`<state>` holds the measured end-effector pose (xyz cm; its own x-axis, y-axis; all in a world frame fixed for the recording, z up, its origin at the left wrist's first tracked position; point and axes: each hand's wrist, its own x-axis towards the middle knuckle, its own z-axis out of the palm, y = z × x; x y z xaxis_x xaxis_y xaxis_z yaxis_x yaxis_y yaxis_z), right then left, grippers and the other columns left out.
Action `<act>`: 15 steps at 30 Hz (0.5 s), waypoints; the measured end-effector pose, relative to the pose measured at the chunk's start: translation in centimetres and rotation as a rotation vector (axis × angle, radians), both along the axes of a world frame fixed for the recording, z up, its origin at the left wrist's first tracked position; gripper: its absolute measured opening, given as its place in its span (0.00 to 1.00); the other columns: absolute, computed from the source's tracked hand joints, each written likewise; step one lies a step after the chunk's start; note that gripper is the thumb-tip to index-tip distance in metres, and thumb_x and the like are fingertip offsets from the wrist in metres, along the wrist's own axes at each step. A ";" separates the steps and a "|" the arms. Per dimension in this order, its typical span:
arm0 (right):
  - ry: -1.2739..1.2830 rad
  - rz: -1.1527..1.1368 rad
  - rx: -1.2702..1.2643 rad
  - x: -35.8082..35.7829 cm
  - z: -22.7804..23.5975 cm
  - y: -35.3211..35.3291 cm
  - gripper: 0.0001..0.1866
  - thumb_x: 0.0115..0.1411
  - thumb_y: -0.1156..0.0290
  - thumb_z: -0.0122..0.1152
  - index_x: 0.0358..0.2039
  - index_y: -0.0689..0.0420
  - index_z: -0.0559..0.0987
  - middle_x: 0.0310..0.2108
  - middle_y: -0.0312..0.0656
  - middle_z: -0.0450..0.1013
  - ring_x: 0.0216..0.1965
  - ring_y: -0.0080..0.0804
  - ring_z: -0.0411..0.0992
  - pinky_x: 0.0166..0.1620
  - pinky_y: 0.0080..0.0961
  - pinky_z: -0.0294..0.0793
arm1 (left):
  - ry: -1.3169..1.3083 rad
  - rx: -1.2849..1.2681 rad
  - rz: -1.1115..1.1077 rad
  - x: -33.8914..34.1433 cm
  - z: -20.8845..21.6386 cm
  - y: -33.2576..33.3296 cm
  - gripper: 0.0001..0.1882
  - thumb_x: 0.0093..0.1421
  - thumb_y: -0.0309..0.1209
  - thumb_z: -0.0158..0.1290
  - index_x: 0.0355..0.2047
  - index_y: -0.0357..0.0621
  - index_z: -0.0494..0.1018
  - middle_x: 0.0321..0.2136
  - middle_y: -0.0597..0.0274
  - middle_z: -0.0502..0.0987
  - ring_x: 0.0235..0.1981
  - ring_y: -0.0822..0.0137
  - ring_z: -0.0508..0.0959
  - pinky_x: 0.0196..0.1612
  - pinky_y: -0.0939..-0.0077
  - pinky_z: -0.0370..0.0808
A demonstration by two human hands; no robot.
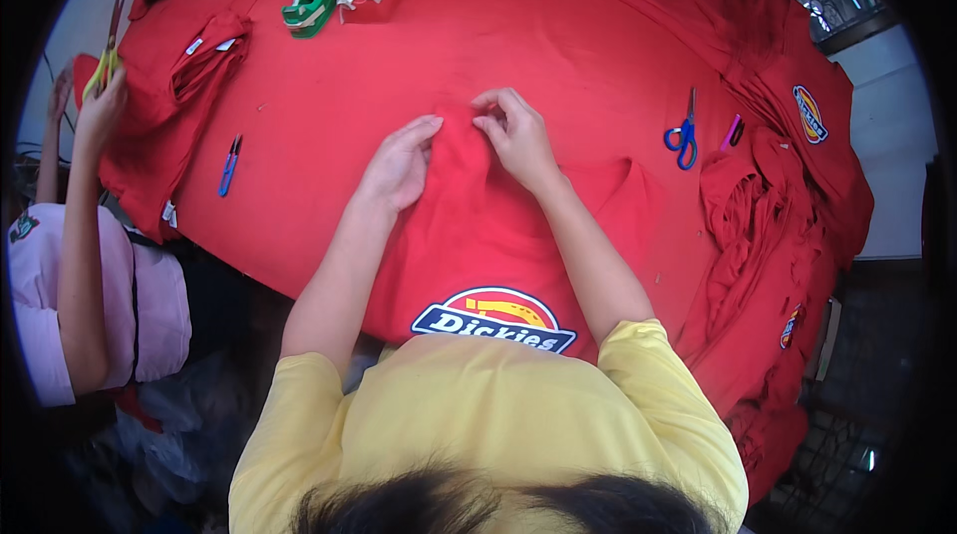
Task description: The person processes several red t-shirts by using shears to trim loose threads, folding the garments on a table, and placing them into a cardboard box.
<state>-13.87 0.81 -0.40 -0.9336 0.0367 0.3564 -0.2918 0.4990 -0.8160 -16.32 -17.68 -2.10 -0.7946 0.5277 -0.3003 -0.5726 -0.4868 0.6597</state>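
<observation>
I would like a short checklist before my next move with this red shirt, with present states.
1. Left hand and right hand at the red shirt's far end: ok.
2. Firm grip: cannot tell; fingertips partly hidden.
3. Fabric smooth between hands: not ok, folds show.
4. Badge fully visible: not ok, yellow top hides its lower edge.
5. Blue snips apart from shirt: ok, to its left.
</observation>
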 end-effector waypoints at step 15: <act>-0.225 -0.015 0.092 1.4 0.9 0.8 0.10 0.55 0.67 0.61 0.33 0.60 0.80 0.31 0.43 0.74 0.36 0.40 0.71 0.41 0.32 0.69 | -0.158 -0.146 0.144 3.7 3.0 0.0 0.15 0.60 0.22 0.52 0.48 0.40 0.67 0.42 0.57 0.75 0.44 0.68 0.76 0.48 0.76 0.73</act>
